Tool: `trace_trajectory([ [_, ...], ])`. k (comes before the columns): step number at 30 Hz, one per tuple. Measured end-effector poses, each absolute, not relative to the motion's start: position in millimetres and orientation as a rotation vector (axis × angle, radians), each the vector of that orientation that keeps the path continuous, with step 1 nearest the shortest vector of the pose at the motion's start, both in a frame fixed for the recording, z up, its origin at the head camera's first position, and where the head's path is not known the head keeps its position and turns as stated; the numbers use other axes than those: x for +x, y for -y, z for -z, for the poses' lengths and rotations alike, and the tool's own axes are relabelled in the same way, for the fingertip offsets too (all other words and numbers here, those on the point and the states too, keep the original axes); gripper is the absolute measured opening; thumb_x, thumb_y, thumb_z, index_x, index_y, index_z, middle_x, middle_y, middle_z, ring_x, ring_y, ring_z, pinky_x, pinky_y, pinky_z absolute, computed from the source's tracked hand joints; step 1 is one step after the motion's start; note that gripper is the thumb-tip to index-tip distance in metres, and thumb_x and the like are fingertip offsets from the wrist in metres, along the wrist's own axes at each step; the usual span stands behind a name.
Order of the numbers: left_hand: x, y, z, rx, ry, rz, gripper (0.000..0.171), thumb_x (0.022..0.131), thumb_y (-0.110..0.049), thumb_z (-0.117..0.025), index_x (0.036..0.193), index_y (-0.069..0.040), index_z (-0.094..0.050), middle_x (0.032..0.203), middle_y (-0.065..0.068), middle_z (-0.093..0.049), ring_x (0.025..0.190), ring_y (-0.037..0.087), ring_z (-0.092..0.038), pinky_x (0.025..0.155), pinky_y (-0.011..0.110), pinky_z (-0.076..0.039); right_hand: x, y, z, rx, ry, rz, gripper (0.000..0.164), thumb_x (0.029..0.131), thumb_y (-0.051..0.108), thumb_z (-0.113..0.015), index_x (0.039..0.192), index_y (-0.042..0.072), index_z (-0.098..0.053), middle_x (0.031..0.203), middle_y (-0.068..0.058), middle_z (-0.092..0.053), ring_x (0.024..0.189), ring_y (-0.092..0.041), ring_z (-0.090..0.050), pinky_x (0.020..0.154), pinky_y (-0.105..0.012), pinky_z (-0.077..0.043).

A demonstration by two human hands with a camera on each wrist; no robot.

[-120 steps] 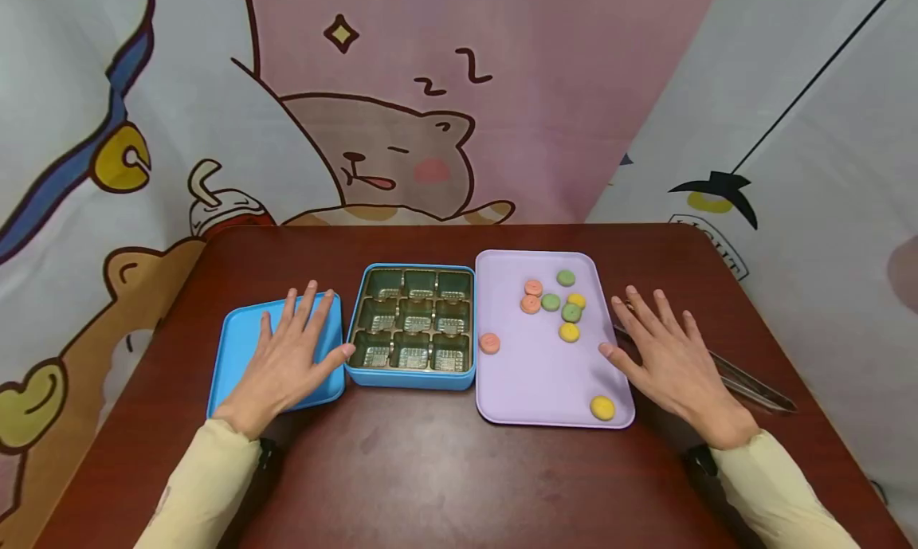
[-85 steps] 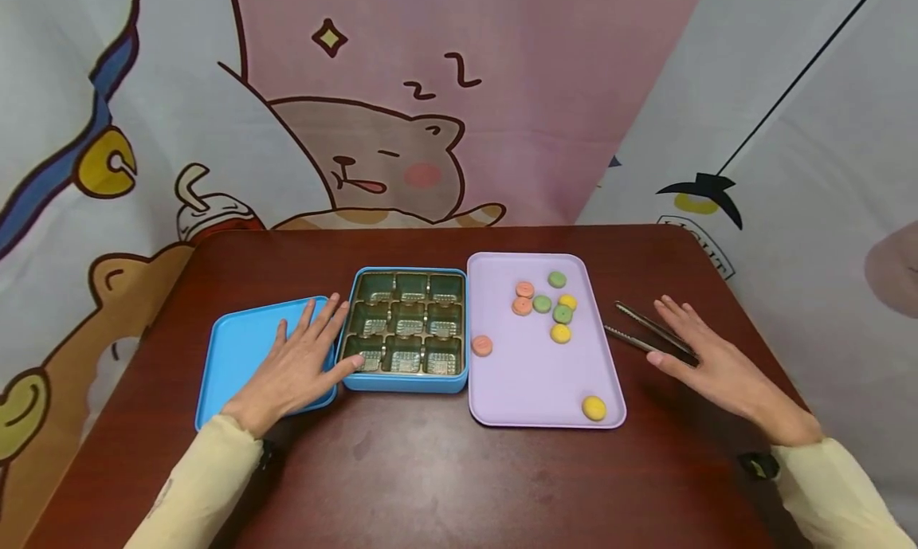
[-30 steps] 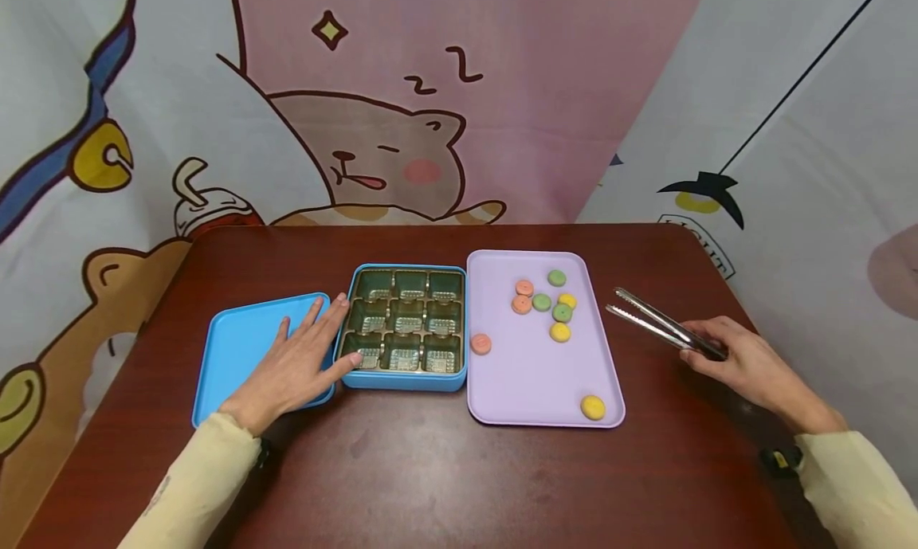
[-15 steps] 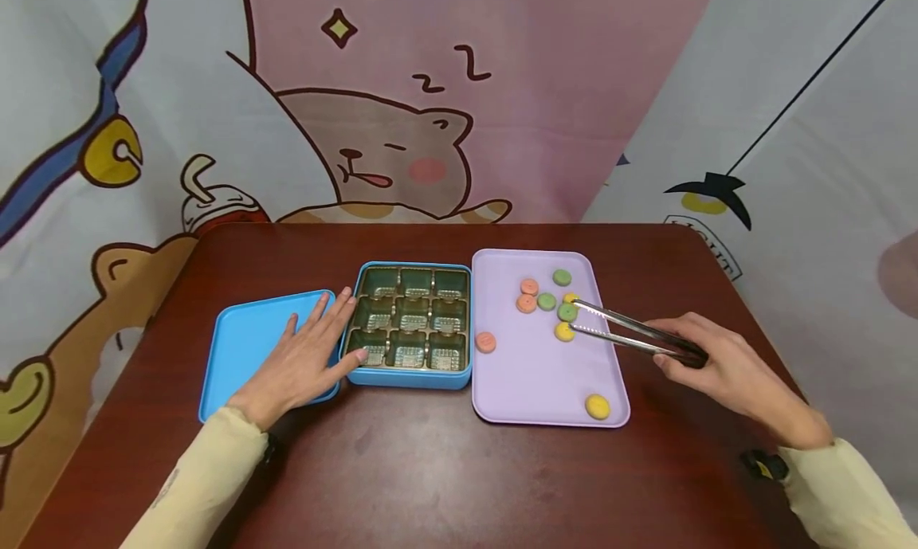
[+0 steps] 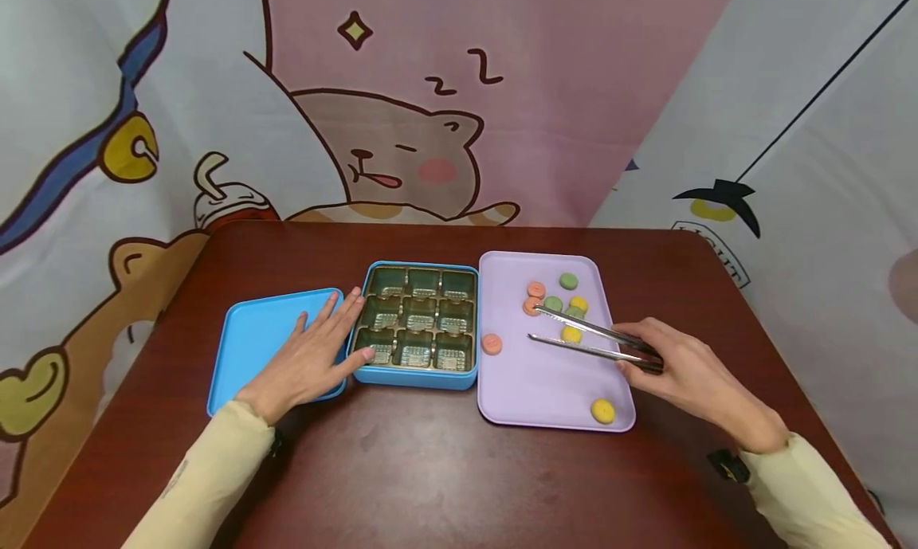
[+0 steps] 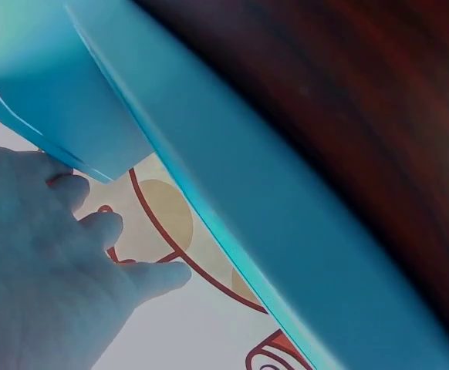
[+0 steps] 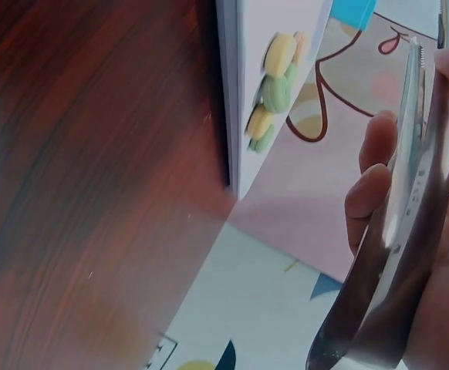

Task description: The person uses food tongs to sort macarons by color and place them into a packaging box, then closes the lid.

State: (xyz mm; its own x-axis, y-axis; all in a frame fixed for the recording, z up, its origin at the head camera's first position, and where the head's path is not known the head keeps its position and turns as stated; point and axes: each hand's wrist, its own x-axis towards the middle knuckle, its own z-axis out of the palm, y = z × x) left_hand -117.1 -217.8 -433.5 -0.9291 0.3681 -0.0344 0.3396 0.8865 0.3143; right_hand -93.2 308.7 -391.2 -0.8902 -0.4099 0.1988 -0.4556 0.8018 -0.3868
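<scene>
My left hand (image 5: 308,366) rests with extended fingers at the left edge of the blue box (image 5: 416,380), its wrist side over the blue lid (image 5: 254,338). The box has a gold insert with a grid of bare compartments. My right hand (image 5: 692,374) grips metal tongs (image 5: 598,329), fingers and thumb on either side of the two arms in the right wrist view. Spread apart, the tong tips hover above the lilac tray (image 5: 545,394). The upper tip overlaps a pink macaron (image 5: 532,306); nothing is between the tips. The tong arms partly cover a green macaron (image 5: 575,313).
On the tray lie several more macarons: a yellow one (image 5: 603,411) near the front right corner, a pink one (image 5: 491,343) by the left rim, a green one (image 5: 569,280) at the back. A cartoon cloth (image 5: 574,95) hangs behind the table (image 5: 430,469).
My right hand has taken the tongs from the table right of the tray and brought them left over the macarons. My left hand has shifted right, from the lid to the box's edge.
</scene>
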Motion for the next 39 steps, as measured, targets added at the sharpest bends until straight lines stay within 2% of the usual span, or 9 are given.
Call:
trace_trajectory([
  [4, -117, 221, 432, 0.579, -2.935, -0.503, 0.083, 0.105, -0.056, -0.049, 0.168, -0.017, -0.013, 0.174, 0.002, -0.008, 0.159, 0.034, -0.003, 0.119, 0.073, -0.007, -100, -296, 395, 0.712, 2.894, -0.674, 0.042, 0.084, 0.014, -0.085, 0.12, 0.006, -0.067, 0.099, -0.001, -0.062, 0.077, -0.011, -0.055, 0.061, -0.023, -0.051],
  [10, -116, 227, 431, 0.616, -2.902, -0.543, 0.074, 0.109, -0.048, -0.045, 0.168, -0.017, -0.013, 0.174, 0.001, -0.008, 0.159, 0.034, -0.003, 0.118, 0.073, -0.008, -106, -285, 398, 0.755, 2.917, -0.652, 0.04, 0.085, 0.018, -0.086, 0.119, 0.004, -0.069, 0.096, -0.002, -0.062, 0.077, -0.012, -0.054, 0.062, -0.024, -0.051],
  [15, -116, 228, 433, 0.637, -2.898, -0.558, 0.07, 0.111, -0.044, -0.042, 0.168, -0.017, -0.011, 0.174, 0.001, -0.007, 0.159, 0.035, -0.003, 0.118, 0.074, -0.009, -108, -280, 398, 0.809, 2.931, -0.519, 0.045, 0.088, 0.027, -0.085, 0.126, 0.009, -0.07, 0.103, -0.001, -0.065, 0.079, -0.01, -0.057, 0.063, -0.027, -0.053],
  [22, -115, 228, 434, 0.639, -2.896, -0.569, 0.068, 0.112, -0.042, -0.04, 0.168, -0.016, -0.01, 0.174, 0.002, -0.006, 0.159, 0.035, -0.004, 0.118, 0.074, -0.009, -113, -275, 401, 0.838, 2.938, -0.354, 0.046, 0.088, 0.035, -0.084, 0.129, 0.017, -0.071, 0.104, -0.001, -0.069, 0.073, -0.009, -0.06, 0.054, -0.024, -0.044],
  [35, -114, 228, 435, 0.629, -2.893, -0.574, 0.067, 0.113, -0.041, -0.038, 0.168, -0.017, -0.009, 0.174, 0.002, -0.007, 0.159, 0.036, -0.004, 0.117, 0.074, -0.01, -120, -270, 414, 0.86, 2.959, -0.284, 0.043, 0.089, 0.037, -0.083, 0.122, 0.012, -0.074, 0.103, -0.002, -0.072, 0.074, -0.009, -0.062, 0.057, -0.029, -0.05],
  [39, -114, 228, 435, 0.631, -2.9, -0.572, 0.067, 0.113, -0.04, -0.039, 0.168, -0.017, -0.009, 0.174, 0.002, -0.007, 0.159, 0.036, -0.004, 0.117, 0.074, -0.011, -122, -270, 415, 0.874, 2.957, -0.268, 0.043, 0.089, 0.036, -0.083, 0.122, 0.012, -0.074, 0.103, -0.003, -0.073, 0.072, -0.009, -0.059, 0.056, -0.027, -0.048],
])
